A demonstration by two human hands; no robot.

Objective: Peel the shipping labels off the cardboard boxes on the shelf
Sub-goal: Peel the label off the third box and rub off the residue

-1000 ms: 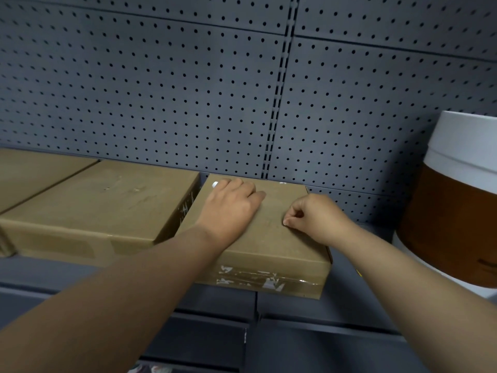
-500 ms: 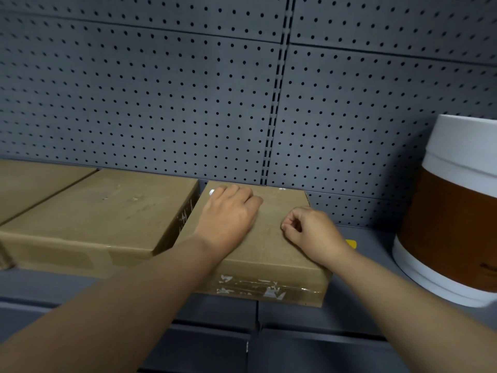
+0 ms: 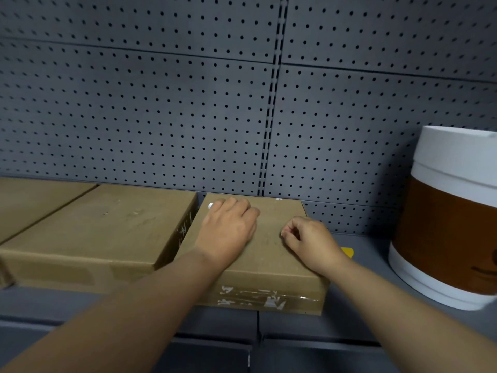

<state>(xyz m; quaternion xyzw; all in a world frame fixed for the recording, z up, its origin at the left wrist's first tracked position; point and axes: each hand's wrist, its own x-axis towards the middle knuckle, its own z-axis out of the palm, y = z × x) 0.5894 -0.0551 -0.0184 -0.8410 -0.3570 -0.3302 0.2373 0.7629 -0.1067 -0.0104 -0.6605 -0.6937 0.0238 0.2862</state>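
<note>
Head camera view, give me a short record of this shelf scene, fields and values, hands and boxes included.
setting: grey shelf with pegboard back
worked box: cardboard box, torn tape residue on its front edge
left hand: flat on the box top
right hand: fingers curled, pinching at the box top
label: none clearly visible
neighbours: larger cardboard box to the left; white and brown tub to the right
</note>
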